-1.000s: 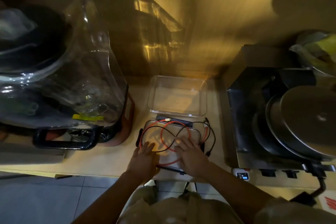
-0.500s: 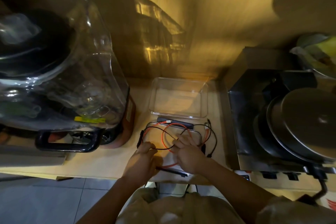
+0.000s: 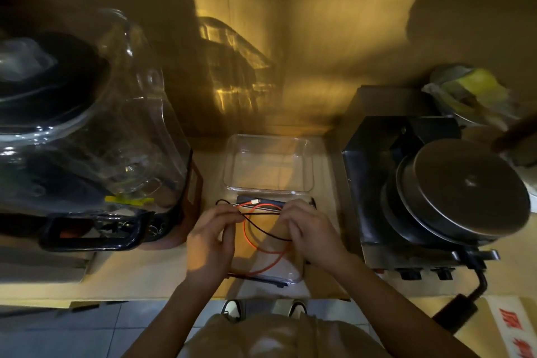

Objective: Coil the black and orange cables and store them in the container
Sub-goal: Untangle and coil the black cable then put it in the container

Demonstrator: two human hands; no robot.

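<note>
Black cable and orange cable stretch left-to-right between left hand and right hand, each grip pinching them, near the container.

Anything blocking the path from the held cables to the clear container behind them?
Nothing visible. Left hand and right hand hold the black cable and orange cable just in front of the open, empty clear plastic container.

A person in a beige short-sleeved top, forearms bare (no watch or rings visible), stands in light shoes with dark trim.
</note>
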